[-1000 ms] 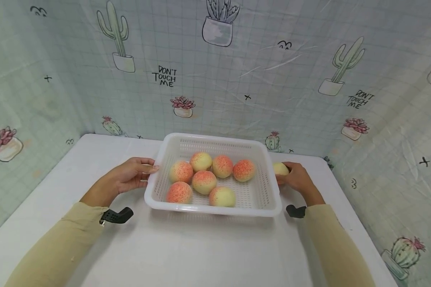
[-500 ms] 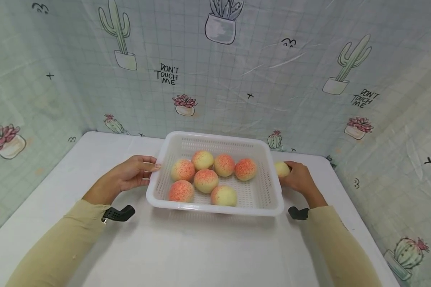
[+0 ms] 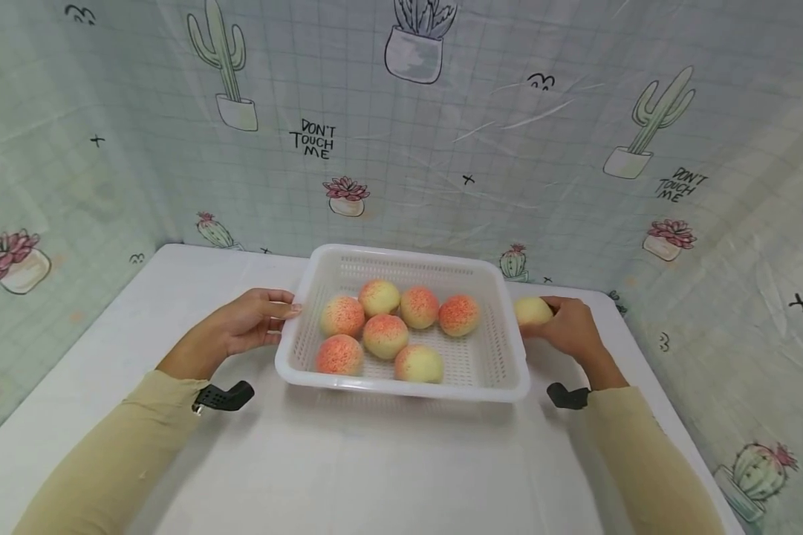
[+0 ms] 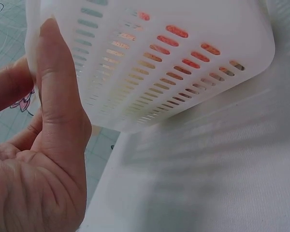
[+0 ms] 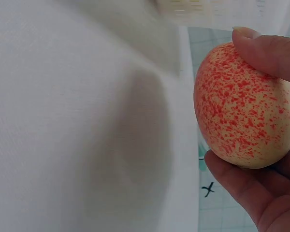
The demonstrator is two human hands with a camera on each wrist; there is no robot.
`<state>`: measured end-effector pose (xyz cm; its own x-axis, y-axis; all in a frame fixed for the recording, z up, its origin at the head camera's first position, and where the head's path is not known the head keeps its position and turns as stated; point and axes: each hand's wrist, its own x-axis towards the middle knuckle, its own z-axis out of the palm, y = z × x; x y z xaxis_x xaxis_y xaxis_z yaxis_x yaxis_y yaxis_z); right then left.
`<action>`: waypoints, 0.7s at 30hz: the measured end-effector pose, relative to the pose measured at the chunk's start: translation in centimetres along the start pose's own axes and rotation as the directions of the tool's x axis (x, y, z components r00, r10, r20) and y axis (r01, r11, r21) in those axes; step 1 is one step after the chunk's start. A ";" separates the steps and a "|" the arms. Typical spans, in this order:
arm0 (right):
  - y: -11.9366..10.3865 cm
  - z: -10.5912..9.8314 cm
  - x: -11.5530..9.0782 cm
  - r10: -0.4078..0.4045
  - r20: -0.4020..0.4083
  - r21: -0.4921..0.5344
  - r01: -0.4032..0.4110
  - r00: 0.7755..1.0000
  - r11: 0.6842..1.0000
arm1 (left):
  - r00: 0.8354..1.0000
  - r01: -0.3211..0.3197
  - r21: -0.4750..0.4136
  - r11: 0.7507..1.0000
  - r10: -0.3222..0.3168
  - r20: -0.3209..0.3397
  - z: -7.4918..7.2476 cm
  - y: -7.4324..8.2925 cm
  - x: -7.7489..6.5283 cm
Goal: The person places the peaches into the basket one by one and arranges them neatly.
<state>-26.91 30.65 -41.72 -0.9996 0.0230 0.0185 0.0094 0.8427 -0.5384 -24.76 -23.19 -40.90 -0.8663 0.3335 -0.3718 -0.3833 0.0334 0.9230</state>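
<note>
A white perforated plastic basket [image 3: 401,389] stands mid-table with several yellow-and-red speckled peaches in it, one of them a peach [image 3: 385,336] near the middle. My left hand [image 3: 244,327] grips the basket's left side. In the left wrist view its thumb [image 4: 60,92] lies along the slotted outer wall [image 4: 222,21], the other fingers partly hidden behind the rim. Just outside the basket's right side, my right hand [image 3: 570,328] holds another peach [image 3: 532,310]. The right wrist view shows this peach [image 5: 244,106] between thumb and fingers, with a shadow on the table below.
The white tabletop [image 3: 388,468] extends in front of the basket. Behind and on both sides hangs a cactus-printed cloth [image 3: 508,171]. A black wrist strap [image 3: 223,397] is on the left wrist, another strap [image 3: 568,397] on the right.
My right hand has shifted slightly to the right with the peach, opening a little distance from the basket. The left hand and basket stay nearly as they were; the view drifted slightly.
</note>
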 end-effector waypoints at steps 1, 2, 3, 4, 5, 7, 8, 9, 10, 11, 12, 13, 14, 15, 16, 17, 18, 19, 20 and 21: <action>-0.2 -0.2 -0.1 0.016 0.004 0.012 -0.016 1.000 1.000 | 1.000 -0.002 -0.001 1.000 0.002 0.001 0.0 0.0 0.0; -0.3 -0.5 -0.2 0.030 0.010 0.026 -0.030 0.999 0.999 | 1.000 -0.002 -0.003 1.000 0.002 0.002 0.0 0.1 -0.1; -0.4 -0.7 -0.3 0.040 0.011 0.036 -0.040 0.999 0.999 | 1.000 -0.002 -0.003 1.000 0.002 0.002 0.0 0.1 -0.1; -0.5 -0.9 -0.4 0.046 0.012 0.047 -0.046 0.999 0.998 | 1.000 -0.002 -0.006 1.000 0.002 0.003 0.0 0.1 -0.1; -0.6 -1.1 -0.6 0.048 0.013 0.056 -0.049 0.999 0.997 | 1.000 0.000 -0.009 1.000 0.001 0.003 0.0 0.1 -0.2; -0.8 -1.5 -0.9 0.040 0.012 0.072 -0.041 0.999 0.997 | 1.000 -0.001 -0.013 1.000 0.001 0.002 0.1 0.1 -0.2; -0.9 -1.7 -1.1 0.031 0.010 0.077 -0.032 0.999 0.997 | 1.000 -0.002 -0.014 1.000 0.002 0.002 0.1 0.0 -0.2; -1.0 -1.8 -1.2 0.022 0.005 0.078 -0.022 1.000 0.997 | 1.000 -0.005 -0.013 1.000 0.005 0.003 0.1 0.0 -0.2; -1.0 -2.1 -1.4 0.011 0.000 0.078 -0.011 1.000 0.997 | 1.000 -0.007 -0.013 1.000 0.007 0.005 0.1 -0.1 -0.1; -1.1 -2.3 -1.5 0.001 -0.008 0.075 -0.001 1.000 0.997 | 1.000 -0.010 -0.012 1.000 0.010 0.006 0.1 -0.2 -0.1; -1.2 -2.5 -1.7 -0.005 -0.013 0.078 0.006 1.000 0.997 | 1.000 -0.013 -0.011 1.000 0.013 0.008 0.1 -0.2 -0.1; -1.2 -2.7 -1.8 -0.008 -0.019 0.080 0.009 1.000 0.997 | 1.000 -0.016 -0.008 1.000 0.016 0.010 0.1 -0.3 0.0; -1.3 -2.8 -1.9 -0.010 -0.024 0.080 0.012 1.000 0.997 | 1.000 -0.018 -0.005 1.000 0.018 0.012 0.1 -0.4 0.0; -1.4 -3.0 -2.0 -0.010 -0.029 0.080 0.012 1.000 0.997 | 1.000 -0.020 -0.003 1.000 0.020 0.014 0.1 -0.4 0.1; -1.4 -3.1 -2.1 -0.010 -0.031 0.084 0.013 0.999 0.996 | 1.000 -0.020 -0.001 1.000 0.020 0.014 0.1 -0.4 0.1; -1.4 -3.3 -2.2 -0.009 -0.032 0.087 0.012 0.999 0.996 | 1.000 -0.021 0.001 1.000 0.021 0.013 0.0 -0.4 0.2; -1.5 -3.4 -2.2 -0.008 -0.030 0.091 0.010 1.000 0.996 | 1.000 -0.021 0.002 1.000 0.021 0.010 0.0 -0.5 0.2; -1.6 -3.4 -2.3 -0.008 -0.030 0.091 0.010 1.000 0.996 | 1.000 -0.021 0.003 1.000 0.021 0.006 0.0 -0.5 0.2; -1.6 -3.5 -2.3 -0.009 -0.028 0.094 0.011 1.000 0.996 | 1.000 -0.021 0.002 1.000 0.021 0.004 0.0 -0.5 0.3; -1.6 -3.6 -2.3 -0.010 -0.025 0.100 0.013 1.000 0.995 | 1.000 -0.020 0.002 1.000 0.020 0.001 -0.1 -0.5 0.3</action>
<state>-24.56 31.15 -37.85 -0.9986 0.0277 0.0451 -0.0062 0.7848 -0.6198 -24.82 -23.19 -41.49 -0.8737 0.3348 -0.3529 -0.3649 0.0285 0.9306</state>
